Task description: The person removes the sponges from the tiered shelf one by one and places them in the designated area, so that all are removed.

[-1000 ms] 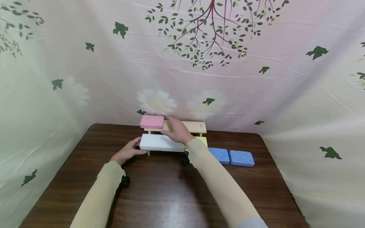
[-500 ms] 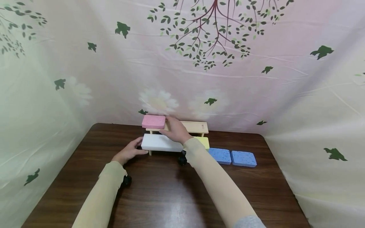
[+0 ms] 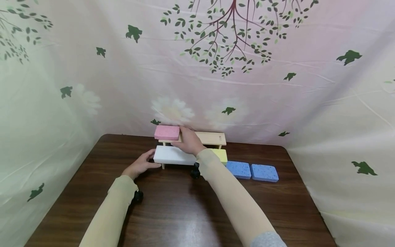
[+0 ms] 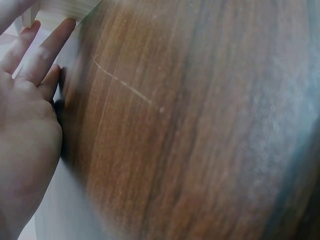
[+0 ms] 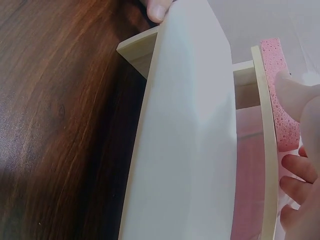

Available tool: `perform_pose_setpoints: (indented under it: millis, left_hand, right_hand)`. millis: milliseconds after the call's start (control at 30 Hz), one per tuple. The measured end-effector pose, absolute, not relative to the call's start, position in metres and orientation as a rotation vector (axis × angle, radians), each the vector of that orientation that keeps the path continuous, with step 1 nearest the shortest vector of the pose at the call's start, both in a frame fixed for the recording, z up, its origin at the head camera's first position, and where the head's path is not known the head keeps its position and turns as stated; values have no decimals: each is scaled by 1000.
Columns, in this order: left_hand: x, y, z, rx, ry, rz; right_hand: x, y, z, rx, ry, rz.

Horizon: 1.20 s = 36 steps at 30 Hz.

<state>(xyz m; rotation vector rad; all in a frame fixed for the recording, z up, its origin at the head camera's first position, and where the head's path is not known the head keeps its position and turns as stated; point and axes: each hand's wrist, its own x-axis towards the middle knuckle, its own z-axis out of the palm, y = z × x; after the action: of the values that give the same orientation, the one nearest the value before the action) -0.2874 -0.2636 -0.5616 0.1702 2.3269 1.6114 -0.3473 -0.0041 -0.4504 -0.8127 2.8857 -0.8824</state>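
A stepped wooden stand stands at the back of the table. On its upper step, at the left end, sits a pink sponge. My right hand pinches that sponge from its right end; in the right wrist view the thumb lies on the front of the pink sponge. A long smooth white block covers most of the lower step, with a yellow sponge to its right, partly behind my right sleeve. My left hand touches the stand's left end with spread, fairly straight fingers.
Two blue sponges lie side by side on the dark wooden table, right of the stand. A printed cloth hangs behind and around the table. Black wrist cameras sit under both sleeves.
The head view has shifted slightly. My right hand has edged left against the pink sponge. My left hand keeps its place at the stand's end.
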Motion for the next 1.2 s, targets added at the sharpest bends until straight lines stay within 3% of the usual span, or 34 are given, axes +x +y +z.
perform_pose_setpoints:
  millis: [300,800,1200]
  left_hand:
    - [-287,-263,-559,214,2319,1668]
    - [-286,-264,-561,216,2318,1673]
    - [-286,-264,-562,212,2322,1669]
  right_hand:
    - [-353,-10,-453,-871,2960,-776]
    - [-353,-17,-456,-752,2995,-745]
    - [-349,-13,-453,-713,2980,-925]
